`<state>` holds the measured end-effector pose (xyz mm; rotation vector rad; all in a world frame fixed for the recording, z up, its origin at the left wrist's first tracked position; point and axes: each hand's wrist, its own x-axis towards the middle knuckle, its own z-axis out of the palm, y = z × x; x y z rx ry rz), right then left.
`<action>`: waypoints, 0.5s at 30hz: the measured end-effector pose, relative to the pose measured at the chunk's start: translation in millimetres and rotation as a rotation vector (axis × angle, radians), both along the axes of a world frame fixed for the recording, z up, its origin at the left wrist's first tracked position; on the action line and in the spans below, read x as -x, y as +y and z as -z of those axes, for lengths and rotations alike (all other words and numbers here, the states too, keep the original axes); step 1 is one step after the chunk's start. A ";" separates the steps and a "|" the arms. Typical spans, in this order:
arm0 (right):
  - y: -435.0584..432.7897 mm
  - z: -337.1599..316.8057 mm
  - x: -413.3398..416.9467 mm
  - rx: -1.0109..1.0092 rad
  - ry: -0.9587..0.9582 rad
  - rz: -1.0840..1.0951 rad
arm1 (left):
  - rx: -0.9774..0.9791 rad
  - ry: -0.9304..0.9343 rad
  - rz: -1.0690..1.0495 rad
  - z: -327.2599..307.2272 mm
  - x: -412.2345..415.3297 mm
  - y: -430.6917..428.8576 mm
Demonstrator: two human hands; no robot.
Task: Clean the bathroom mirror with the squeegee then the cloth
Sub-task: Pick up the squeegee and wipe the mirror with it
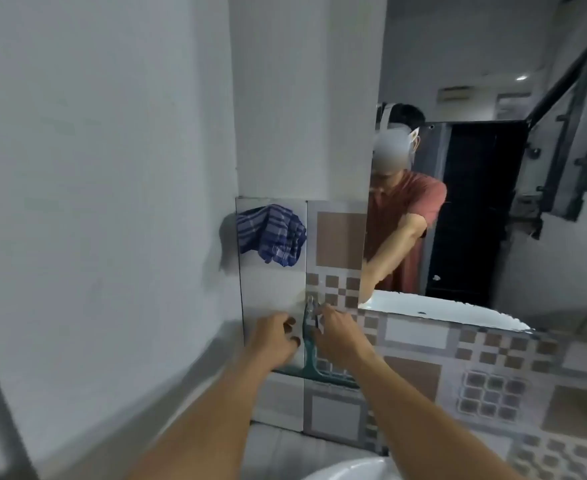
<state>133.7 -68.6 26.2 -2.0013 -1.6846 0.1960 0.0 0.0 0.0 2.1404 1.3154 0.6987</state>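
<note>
A green squeegee [308, 355] hangs upright on the tiled wall from a small hook [310, 301], its blade across the bottom. My right hand [337, 336] pinches the top of its handle by the hook. My left hand [274, 337] is just left of the handle, fingers loosely curled, with nothing in it. A blue striped cloth [271, 237] hangs on the wall above and to the left. The mirror [493, 220] fills the wall to the right and reflects a person in a red shirt.
A white sink rim [347, 469] shows at the bottom edge, below my arms. A plain white wall [94, 202] stands close on the left. Patterned brown and grey tiles [423, 358] run under the mirror.
</note>
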 end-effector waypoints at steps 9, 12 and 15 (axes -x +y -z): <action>14.8 29.5 1.9 -0.223 0.205 0.103 | 0.050 -0.181 -0.119 28.5 -27.3 10.7; 17.9 36.1 1.0 -0.253 0.242 0.101 | 0.004 -0.243 -0.131 34.9 -30.0 12.3; 19.7 40.4 -0.1 -0.269 0.286 0.099 | -0.043 -0.282 -0.108 35.4 -27.1 12.3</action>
